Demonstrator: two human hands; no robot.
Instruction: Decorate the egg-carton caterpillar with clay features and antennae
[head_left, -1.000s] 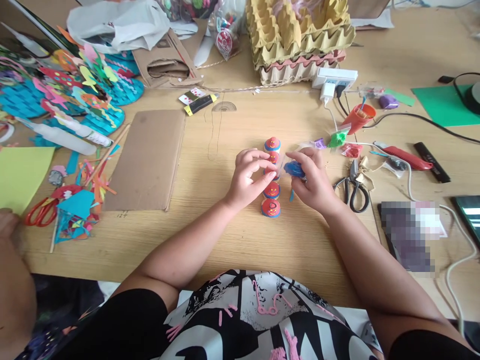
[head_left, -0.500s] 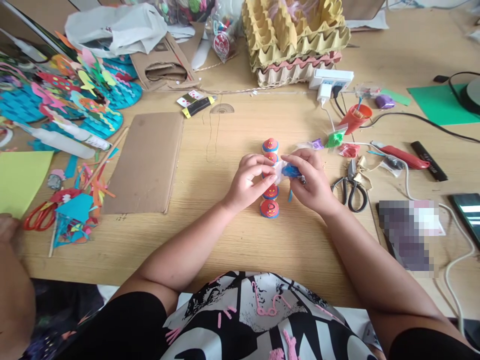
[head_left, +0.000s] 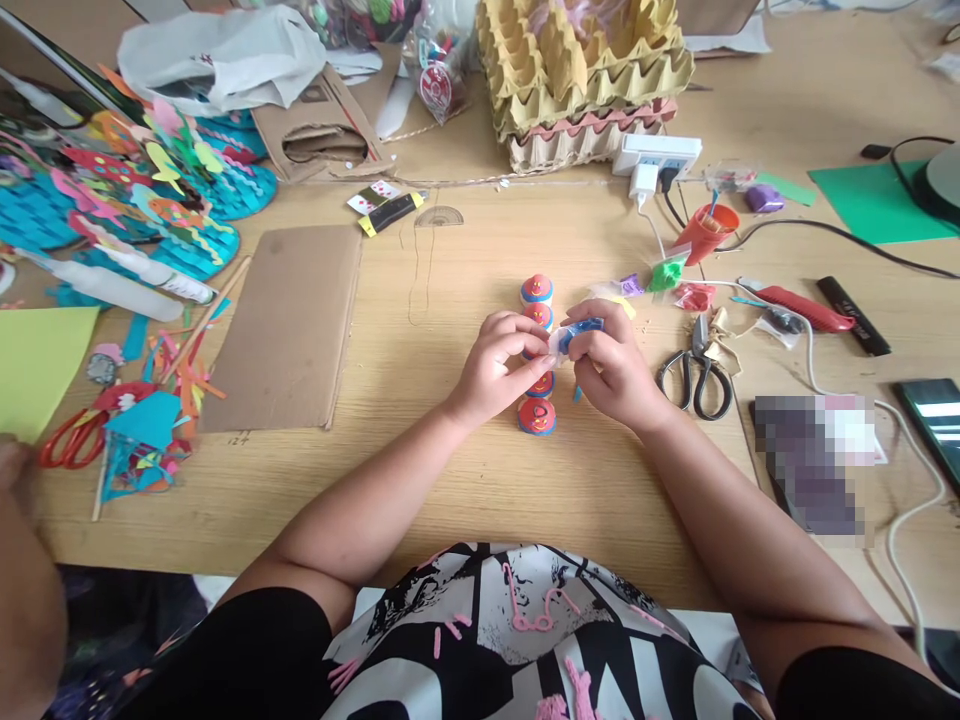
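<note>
Between my two hands is a small clear plastic bag (head_left: 576,331) with blue clay-like material inside. My left hand (head_left: 504,368) pinches the bag's clear end with thumb and fingers. On the other side, my right hand (head_left: 616,362) grips the blue-filled part. Below the hands stands a column of small red-topped figures with blue rims and yellow faces; the nearest figure (head_left: 537,415) and the farthest figure (head_left: 537,289) show fully, while those in the middle are partly covered by my left hand and the bag.
Black-handled scissors (head_left: 697,375) lie right of my right hand, near an orange cup (head_left: 707,234) and a green clay packet (head_left: 667,273). Cardboard (head_left: 281,325) lies left. Egg trays (head_left: 585,90) and a power strip (head_left: 658,152) stand behind. Another person's arm (head_left: 28,590) rests at far left.
My right hand's fingers have shifted and curled over the bag, which now looks flatter and more stretched out. My left hand keeps its pinch. The whole view has shifted slightly.
</note>
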